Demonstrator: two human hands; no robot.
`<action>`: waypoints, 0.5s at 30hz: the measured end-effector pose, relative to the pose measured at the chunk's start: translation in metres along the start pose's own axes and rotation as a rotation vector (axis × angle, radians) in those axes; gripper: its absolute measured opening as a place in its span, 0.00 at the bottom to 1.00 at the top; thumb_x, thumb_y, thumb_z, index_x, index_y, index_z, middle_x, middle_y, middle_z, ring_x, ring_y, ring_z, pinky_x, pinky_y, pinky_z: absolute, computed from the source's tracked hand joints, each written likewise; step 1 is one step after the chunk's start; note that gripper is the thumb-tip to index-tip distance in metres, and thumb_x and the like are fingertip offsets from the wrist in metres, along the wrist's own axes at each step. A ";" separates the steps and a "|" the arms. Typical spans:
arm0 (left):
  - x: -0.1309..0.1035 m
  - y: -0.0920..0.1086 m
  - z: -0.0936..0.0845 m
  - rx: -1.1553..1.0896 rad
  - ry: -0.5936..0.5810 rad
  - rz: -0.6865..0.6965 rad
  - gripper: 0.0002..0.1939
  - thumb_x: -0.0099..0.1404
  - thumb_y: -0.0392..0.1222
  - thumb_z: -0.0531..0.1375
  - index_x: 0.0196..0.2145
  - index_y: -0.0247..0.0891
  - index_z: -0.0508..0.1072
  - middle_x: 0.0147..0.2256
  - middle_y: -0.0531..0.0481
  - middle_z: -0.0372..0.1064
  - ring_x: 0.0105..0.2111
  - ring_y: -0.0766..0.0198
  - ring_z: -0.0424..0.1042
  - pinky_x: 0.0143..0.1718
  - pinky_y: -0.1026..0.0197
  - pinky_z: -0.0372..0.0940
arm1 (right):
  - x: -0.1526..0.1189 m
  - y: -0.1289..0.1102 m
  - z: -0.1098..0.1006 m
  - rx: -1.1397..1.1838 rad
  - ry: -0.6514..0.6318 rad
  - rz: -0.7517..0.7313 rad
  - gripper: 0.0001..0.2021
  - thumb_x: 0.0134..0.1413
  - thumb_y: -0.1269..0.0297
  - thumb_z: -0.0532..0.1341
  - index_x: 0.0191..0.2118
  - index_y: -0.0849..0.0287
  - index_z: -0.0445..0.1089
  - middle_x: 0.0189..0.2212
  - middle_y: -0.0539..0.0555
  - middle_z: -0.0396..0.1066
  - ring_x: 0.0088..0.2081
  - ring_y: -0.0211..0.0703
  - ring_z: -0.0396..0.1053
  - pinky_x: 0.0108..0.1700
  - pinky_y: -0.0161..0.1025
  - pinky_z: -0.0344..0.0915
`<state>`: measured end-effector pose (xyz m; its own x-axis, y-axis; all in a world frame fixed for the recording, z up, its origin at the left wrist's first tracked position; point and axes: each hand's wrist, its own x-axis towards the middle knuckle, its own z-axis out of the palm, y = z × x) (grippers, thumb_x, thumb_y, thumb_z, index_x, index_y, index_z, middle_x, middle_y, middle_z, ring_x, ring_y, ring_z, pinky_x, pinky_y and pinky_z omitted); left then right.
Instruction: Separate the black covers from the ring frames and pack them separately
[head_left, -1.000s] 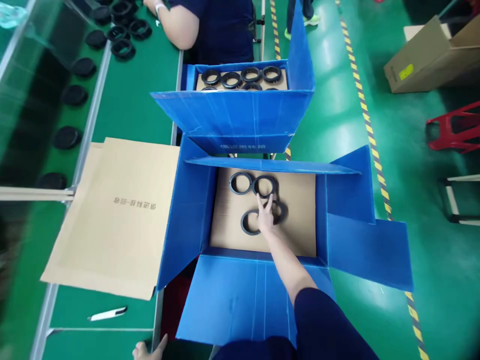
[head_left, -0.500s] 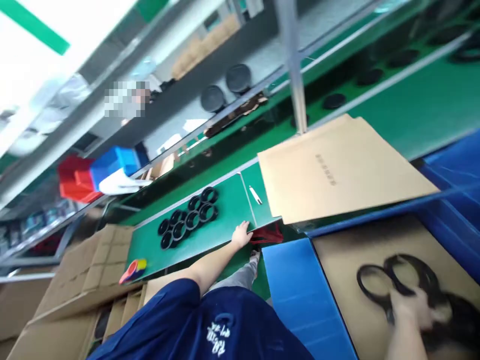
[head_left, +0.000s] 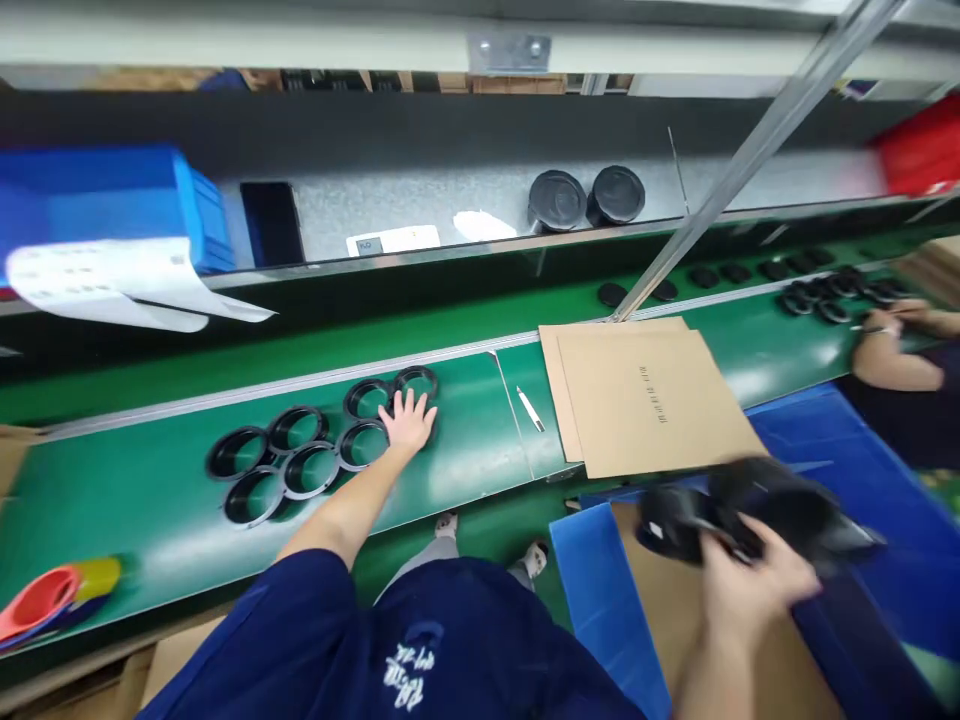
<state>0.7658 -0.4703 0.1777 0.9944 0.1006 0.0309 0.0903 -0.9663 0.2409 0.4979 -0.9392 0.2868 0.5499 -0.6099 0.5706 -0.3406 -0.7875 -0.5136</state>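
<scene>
Several black plastic rings [head_left: 309,470] stand in two rows on the green bench. My left hand [head_left: 407,424] lies with spread fingers over the ring at the right end of the rows, partly hiding it; it grips nothing. Above an open cardboard-lined blue box [head_left: 626,600], my right hand [head_left: 757,580] is closed around black rings [head_left: 776,505], smeared by motion. Their exact number cannot be made out. A white cutter knife [head_left: 530,410] lies on the bench between my hands, beside flat cardboard sheets [head_left: 652,405].
Rolls of coloured tape [head_left: 67,590] lie at the bench's left end. A shelf above carries a blue bin [head_left: 97,210], a phone [head_left: 271,222] and two black lidded cylinders [head_left: 556,200]. A co-worker's hands [head_left: 885,325] are at more black rings on the far right.
My view has swung level. My left hand has gone from the bench's front edge to the rings. My right hand has lifted black rings up from the box's inside.
</scene>
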 end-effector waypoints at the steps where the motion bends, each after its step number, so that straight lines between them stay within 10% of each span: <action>1: 0.001 -0.013 0.002 -0.019 -0.016 0.006 0.27 0.76 0.52 0.48 0.67 0.42 0.64 0.71 0.39 0.49 0.73 0.42 0.40 0.66 0.23 0.29 | 0.002 -0.041 0.022 0.008 -0.096 -0.044 0.21 0.46 0.62 0.64 0.49 0.59 0.73 0.41 0.60 0.65 0.48 0.65 0.69 0.52 0.60 0.65; 6: -0.007 -0.058 0.003 -0.035 -0.063 0.042 0.28 0.76 0.54 0.46 0.70 0.48 0.58 0.73 0.46 0.44 0.73 0.42 0.37 0.65 0.21 0.29 | -0.032 -0.225 0.175 -0.072 -0.922 -0.143 0.21 0.52 0.67 0.64 0.53 0.53 0.70 0.57 0.59 0.57 0.47 0.48 0.73 0.54 0.45 0.69; 8: -0.009 -0.069 -0.002 -0.045 -0.084 0.040 0.29 0.77 0.54 0.45 0.71 0.48 0.56 0.73 0.47 0.43 0.73 0.41 0.37 0.65 0.20 0.30 | -0.052 -0.272 0.225 -0.111 -1.058 -0.170 0.21 0.52 0.69 0.66 0.52 0.50 0.70 0.59 0.57 0.55 0.40 0.41 0.75 0.49 0.41 0.71; 15: -0.014 -0.099 -0.019 -0.024 -0.081 -0.002 0.29 0.76 0.55 0.44 0.71 0.49 0.55 0.73 0.47 0.44 0.72 0.40 0.39 0.65 0.20 0.34 | -0.071 -0.330 0.289 -0.181 -1.202 -0.202 0.29 0.51 0.70 0.70 0.60 0.50 0.67 0.67 0.62 0.48 0.47 0.47 0.77 0.51 0.41 0.70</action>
<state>0.7421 -0.3710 0.1719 0.9954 0.0824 -0.0480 0.0923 -0.9601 0.2641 0.7914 -0.6106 0.2301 0.9246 -0.0823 -0.3718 -0.2160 -0.9175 -0.3339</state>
